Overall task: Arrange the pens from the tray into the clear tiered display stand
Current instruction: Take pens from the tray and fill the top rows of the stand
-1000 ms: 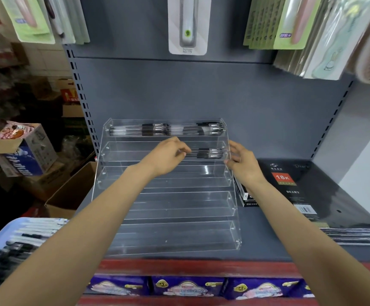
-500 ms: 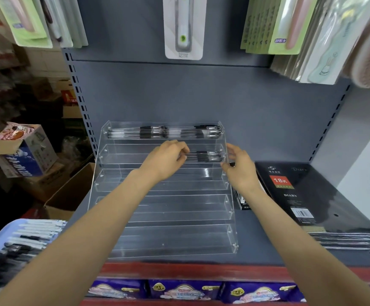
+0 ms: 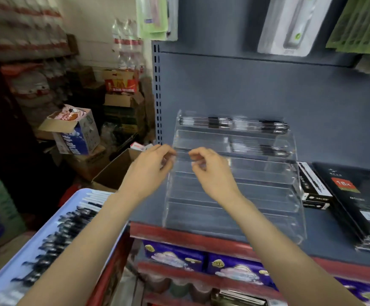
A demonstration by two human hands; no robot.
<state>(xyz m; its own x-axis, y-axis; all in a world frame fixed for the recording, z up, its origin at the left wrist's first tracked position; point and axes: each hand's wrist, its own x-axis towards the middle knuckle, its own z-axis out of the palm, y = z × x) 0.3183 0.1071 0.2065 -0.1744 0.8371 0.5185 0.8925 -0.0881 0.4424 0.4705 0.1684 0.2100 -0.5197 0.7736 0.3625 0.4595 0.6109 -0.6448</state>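
We see a grey shelf (image 3: pixel 325 235) carrying the clear stand (image 3: pixel 235 208), a black box (image 3: pixel 314 188) beside it, and stacked diaries (image 3: pixel 360 202).

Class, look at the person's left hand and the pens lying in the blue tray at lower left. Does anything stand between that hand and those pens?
Nothing visible does. The left hand hangs above the tray's far end, holding nothing. The pens lie uncovered in the blue tray, below and nearer the person. Only the person's own left forearm crosses over part of them.
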